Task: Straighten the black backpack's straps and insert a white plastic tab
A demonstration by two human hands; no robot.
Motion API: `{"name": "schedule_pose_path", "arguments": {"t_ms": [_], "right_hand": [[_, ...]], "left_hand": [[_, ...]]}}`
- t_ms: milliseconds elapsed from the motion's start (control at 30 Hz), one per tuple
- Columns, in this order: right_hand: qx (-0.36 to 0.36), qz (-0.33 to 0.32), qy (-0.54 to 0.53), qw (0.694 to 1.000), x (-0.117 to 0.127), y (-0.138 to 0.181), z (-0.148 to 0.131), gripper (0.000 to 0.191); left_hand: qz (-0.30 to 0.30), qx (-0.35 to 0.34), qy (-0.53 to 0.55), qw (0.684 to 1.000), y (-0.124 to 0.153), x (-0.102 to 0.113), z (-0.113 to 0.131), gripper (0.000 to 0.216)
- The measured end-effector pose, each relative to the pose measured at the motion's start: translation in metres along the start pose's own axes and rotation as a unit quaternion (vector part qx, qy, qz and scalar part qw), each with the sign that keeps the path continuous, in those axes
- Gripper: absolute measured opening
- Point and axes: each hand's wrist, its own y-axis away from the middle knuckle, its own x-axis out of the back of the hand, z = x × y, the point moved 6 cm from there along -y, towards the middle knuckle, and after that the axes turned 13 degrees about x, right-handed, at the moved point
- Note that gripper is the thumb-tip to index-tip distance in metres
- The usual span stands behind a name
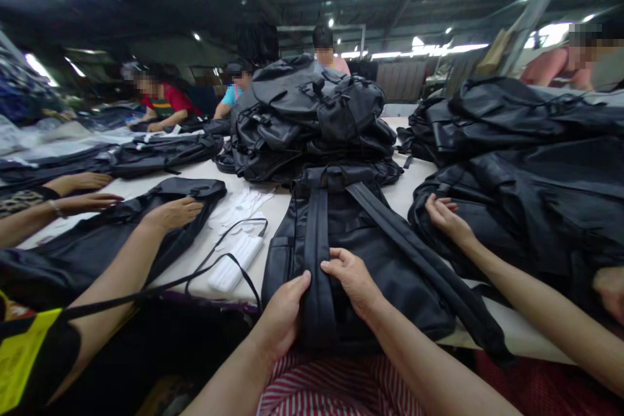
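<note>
A black backpack (390,273) lies in front of me on the table, its two shoulder straps facing up. My left hand (285,312) grips the left edge of one shoulder strap (318,227), thumb on top. On the strap's right edge, my right hand (353,279) pinches it between thumb and fingers. The second shoulder strap (414,253) runs loose down to the right and hangs past the table's front edge. The fingers under the strap are partly hidden.
Beyond the backpack rises a heap of black bags (312,117). A white power bank (236,263) with a black cable and white paper tags (244,205) lie to the left. Co-workers' hands (175,213) on the left and another's hand (446,214) on the right handle black bags.
</note>
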Motion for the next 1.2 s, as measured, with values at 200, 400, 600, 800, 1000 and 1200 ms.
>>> {"name": "schedule_pose_path", "arguments": {"t_ms": [200,400,600,800,1000,1200], "right_hand": [[-0.019,0.007,-0.011,1.0,-0.009,0.005,-0.001,0.028],[-0.01,0.025,-0.007,1.0,-0.016,0.013,-0.005,0.028],[-0.025,0.059,-0.042,0.997,-0.016,0.017,0.002,0.026],[-0.063,0.071,-0.134,0.986,-0.022,0.016,0.0,0.033],[-0.041,0.135,-0.101,0.985,-0.012,0.013,0.004,0.048],[-0.049,0.122,0.001,0.991,-0.003,0.014,0.029,0.047]], "left_hand": [[0.028,-0.064,-0.078,0.995,-0.004,0.002,0.007,0.033],[-0.012,-0.065,-0.075,0.995,-0.005,0.002,0.006,0.035],[0.08,-0.137,-0.166,0.973,-0.006,0.008,0.008,0.032],[0.135,-0.206,-0.256,0.935,0.004,0.004,0.022,0.025],[0.138,-0.292,-0.366,0.873,0.006,-0.001,0.039,0.021],[0.086,-0.169,-0.306,0.933,-0.018,0.012,0.028,0.029]]}}
